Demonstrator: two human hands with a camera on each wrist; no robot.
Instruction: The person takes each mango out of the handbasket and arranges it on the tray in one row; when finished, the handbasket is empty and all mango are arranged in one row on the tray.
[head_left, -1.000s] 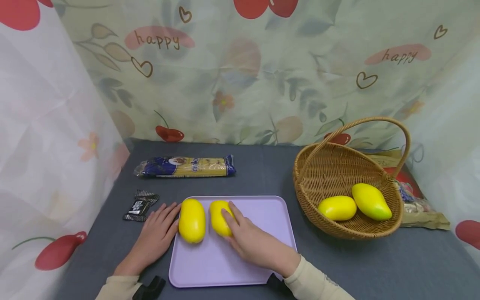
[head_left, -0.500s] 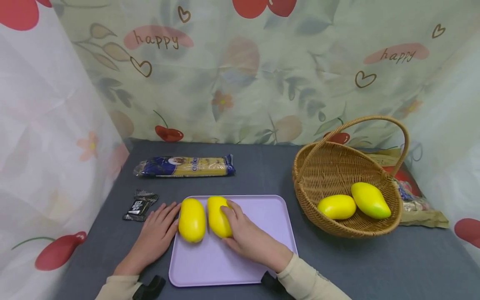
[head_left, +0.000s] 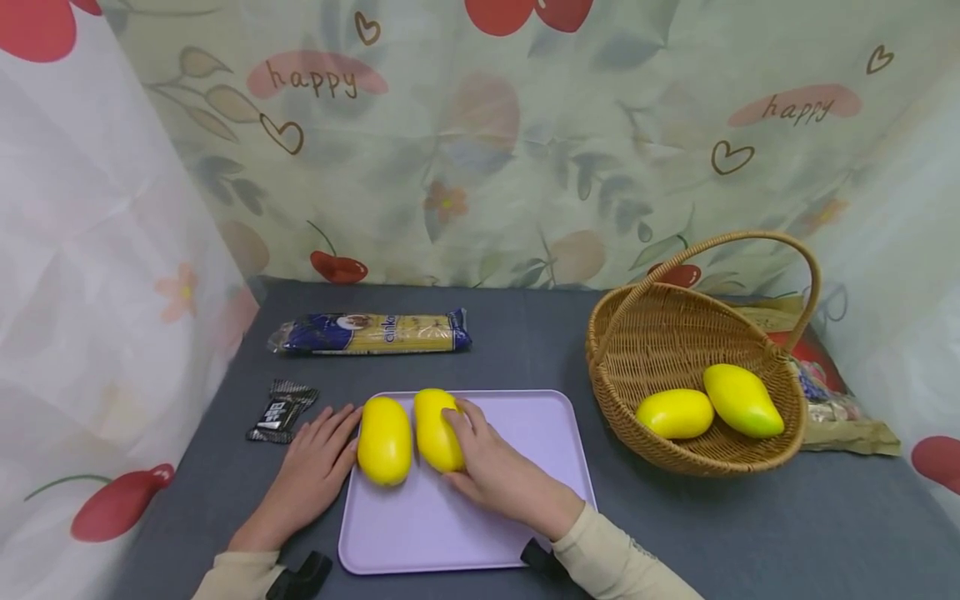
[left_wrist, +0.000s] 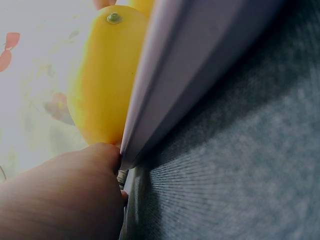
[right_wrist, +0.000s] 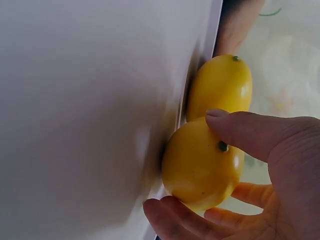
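Two yellow mangoes lie side by side on a lilac tray (head_left: 517,533). My right hand (head_left: 498,467) grips the right-hand mango (head_left: 437,429), its thumb on one side and its fingers round the other, as the right wrist view shows. Just left of it, the second mango (head_left: 384,442) sits along the tray's left rim. My left hand (head_left: 318,467) lies flat with straight fingers beside that rim, its fingertips right at the second mango. In the left wrist view, this mango (left_wrist: 105,75) stands close above the hand, against the tray's edge.
A wicker basket (head_left: 652,333) with a tall handle stands at the right, holding two more mangoes (head_left: 738,400). Behind it lies a brown and red packet (head_left: 847,437). A pasta packet (head_left: 375,333) lies beyond the tray, and a small black wrapped packet (head_left: 281,411) is at the left.
My right hand has shifted slightly left and taken a fuller grip on its mango, which has moved a little away from me and toward the other mango. My left hand has stayed still.
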